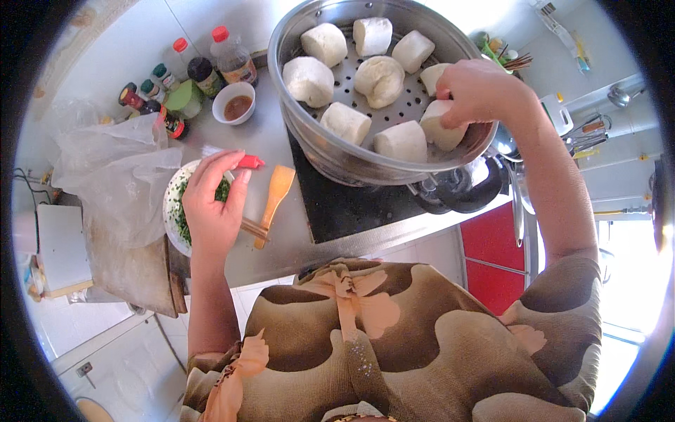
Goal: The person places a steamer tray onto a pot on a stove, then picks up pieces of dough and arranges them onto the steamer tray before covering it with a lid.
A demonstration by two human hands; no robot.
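In the metal steamer pot (pixel 348 150), several pale steamed buns stand on a perforated tray (pixel 345 87). My right hand (pixel 482 92) reaches over the right rim, with thumb and fingers on a cylindrical bun (pixel 442 128) at that side. Another bun (pixel 432 78) is partly covered by the same hand. A rounder, folded bun (pixel 379 80) sits in the middle. My left hand (pixel 213 198) hovers, fingers apart, over a bowl of chopped green herbs (pixel 182 213), hiding part of it. Beyond its fingertips shows a red cap (pixel 250 162); what the cap belongs to is mostly hidden.
A wooden spatula (pixel 277 198) and chopsticks (pixel 255 229) lie by the herb bowl. A white bowl of brown sauce (pixel 235 105) and several bottles (pixel 232 55) stand behind. Plastic bags (pixel 121 179) cover part of a cutting board (pixel 132 274). The pot rests over a black cooktop (pixel 337 216).
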